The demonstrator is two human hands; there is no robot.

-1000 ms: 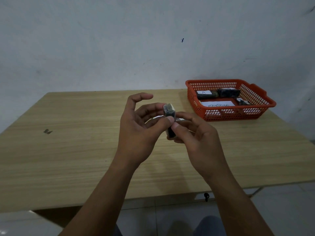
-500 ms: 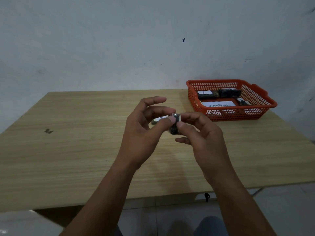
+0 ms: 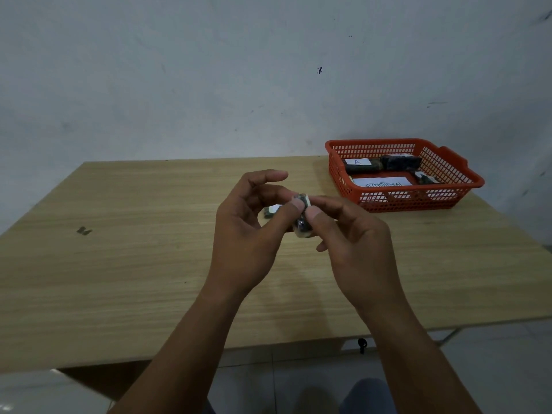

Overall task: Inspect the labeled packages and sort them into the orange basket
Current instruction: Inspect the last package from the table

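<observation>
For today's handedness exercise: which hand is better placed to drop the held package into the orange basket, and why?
The right hand. It already pinches the package together with the left hand, and the orange basket sits on the table's far right, likely closer to it.

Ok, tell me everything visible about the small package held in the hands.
The small package is dark, wrapped in glossy clear film with pale ends. It stands roughly upright above the wooden table, pinched between the left hand and right hand, thumbs on its near face. Any label on it cannot be read.
</observation>
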